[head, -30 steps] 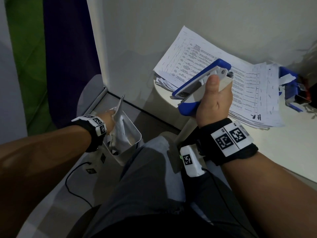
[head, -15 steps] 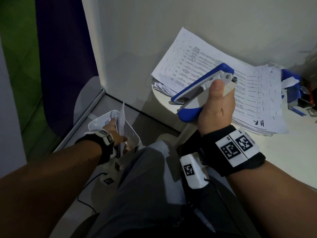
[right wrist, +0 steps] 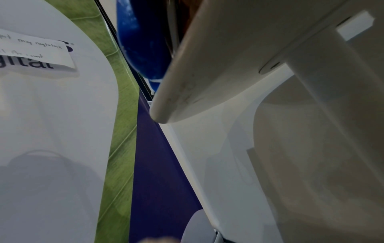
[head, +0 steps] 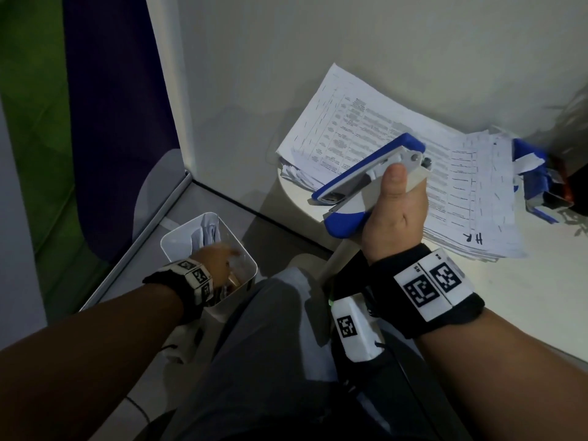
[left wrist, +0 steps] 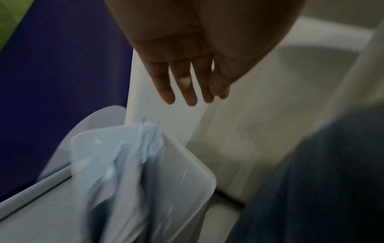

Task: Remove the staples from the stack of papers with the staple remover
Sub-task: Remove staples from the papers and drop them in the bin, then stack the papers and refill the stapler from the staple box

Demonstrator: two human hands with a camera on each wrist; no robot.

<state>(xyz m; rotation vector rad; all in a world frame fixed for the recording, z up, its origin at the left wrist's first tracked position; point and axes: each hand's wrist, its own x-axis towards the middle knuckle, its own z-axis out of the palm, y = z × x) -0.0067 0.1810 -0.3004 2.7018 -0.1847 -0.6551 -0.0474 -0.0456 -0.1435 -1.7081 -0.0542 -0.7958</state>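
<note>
White plastic bin (head: 245, 265) by my knee now holds the scrap my left hand (left wrist: 187, 82) has just dropped, fingers splayed empty above it, so my right hand (head: 394, 224), gripping the blue staple remover (head: 359, 173), can return to the stack of papers (head: 451, 186) on the table beyond.

Motion blur smears the bin (left wrist: 143, 172); its paper contents stay unreadable

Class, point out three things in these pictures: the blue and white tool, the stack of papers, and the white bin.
blue and white tool (head: 366, 173), head view, blue top arm.
stack of papers (head: 359, 122), head view, top printed sheet.
white bin (head: 173, 238), head view, near rim.
</note>
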